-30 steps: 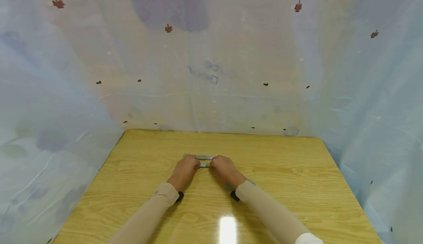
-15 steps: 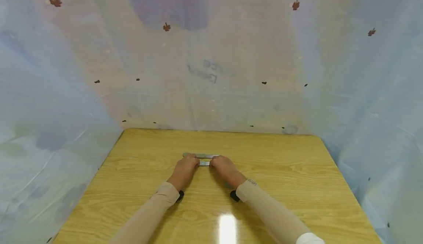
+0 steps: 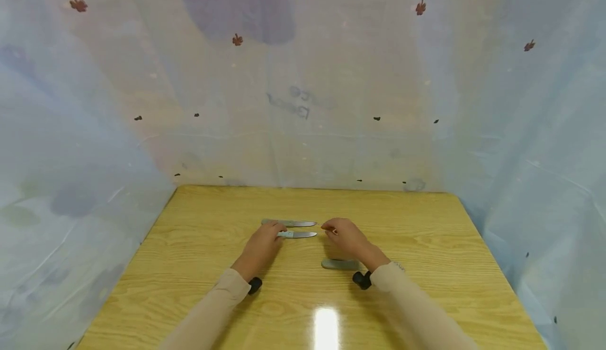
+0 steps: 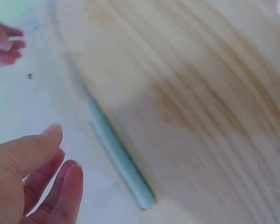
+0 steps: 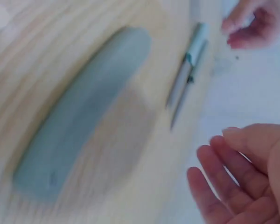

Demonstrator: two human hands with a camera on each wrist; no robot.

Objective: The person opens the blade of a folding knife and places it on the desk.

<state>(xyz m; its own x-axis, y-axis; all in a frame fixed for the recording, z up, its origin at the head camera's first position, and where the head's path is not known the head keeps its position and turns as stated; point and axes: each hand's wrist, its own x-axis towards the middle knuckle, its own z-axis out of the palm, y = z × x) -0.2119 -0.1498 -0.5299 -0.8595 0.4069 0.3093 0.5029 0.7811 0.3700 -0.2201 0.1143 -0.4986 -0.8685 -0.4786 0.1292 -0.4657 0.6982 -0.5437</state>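
Note:
Two knives with pale green handles lie side by side on the wooden table, blades toward the right: a far knife (image 3: 303, 223) and a near knife (image 3: 304, 235). My left hand (image 3: 262, 246) is over the handle end of the near one and hides part of it. In the left wrist view its fingers are loosely bent and hold nothing, beside a green knife handle (image 4: 121, 154). Just right of the blade tips is my right hand (image 3: 349, 237), fingers relaxed and nothing between them. A long, rounded grey-green sheath-like piece (image 5: 84, 112) lies near the right wrist.
The wooden table (image 3: 407, 297) ends at a patterned sheet (image 3: 303, 145) hanging behind it and along both sides. A bright light reflection shows near the table's front. Black wrist cameras (image 3: 362, 280) hang below the sleeves.
My right hand has let go of the knife blades and moved right, uncovering the tips and more of the grey-green piece. My left hand has eased slightly down and left, fingers loosened.

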